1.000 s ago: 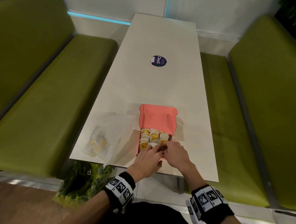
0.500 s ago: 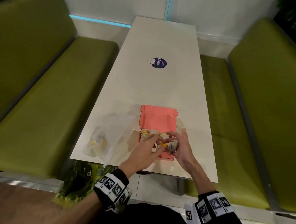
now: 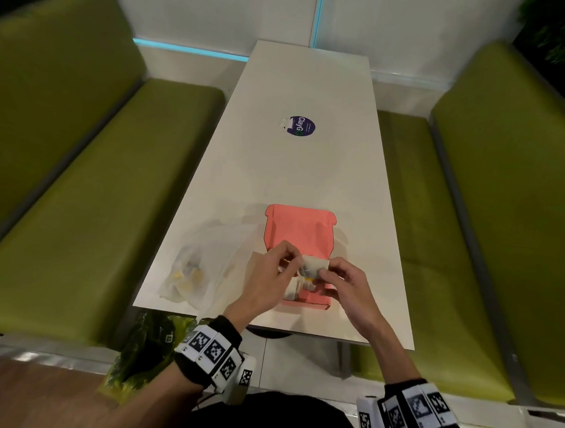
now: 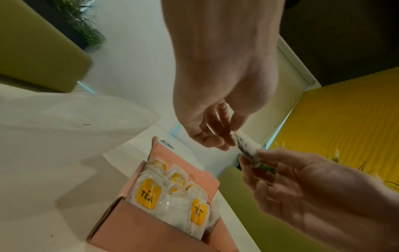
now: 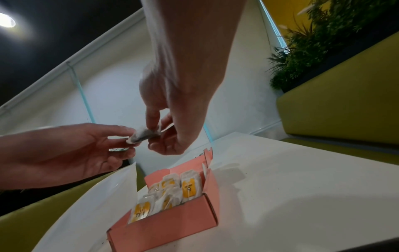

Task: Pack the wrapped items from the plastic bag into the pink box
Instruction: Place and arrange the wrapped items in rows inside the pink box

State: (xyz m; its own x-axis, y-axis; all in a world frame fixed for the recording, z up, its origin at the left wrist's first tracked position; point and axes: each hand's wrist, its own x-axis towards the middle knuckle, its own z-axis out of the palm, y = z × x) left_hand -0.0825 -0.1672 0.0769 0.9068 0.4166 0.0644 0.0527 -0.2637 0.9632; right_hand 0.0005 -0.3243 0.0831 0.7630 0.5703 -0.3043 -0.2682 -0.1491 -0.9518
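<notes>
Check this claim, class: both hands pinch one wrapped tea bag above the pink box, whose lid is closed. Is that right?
Not quite. The left hand and right hand do pinch one wrapped tea bag above the pink box, but its lid is open, not closed. The right wrist view shows packed tea packets standing inside the open box.

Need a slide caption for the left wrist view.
Both hands pinch one wrapped tea bag above the open pink box.
</notes>
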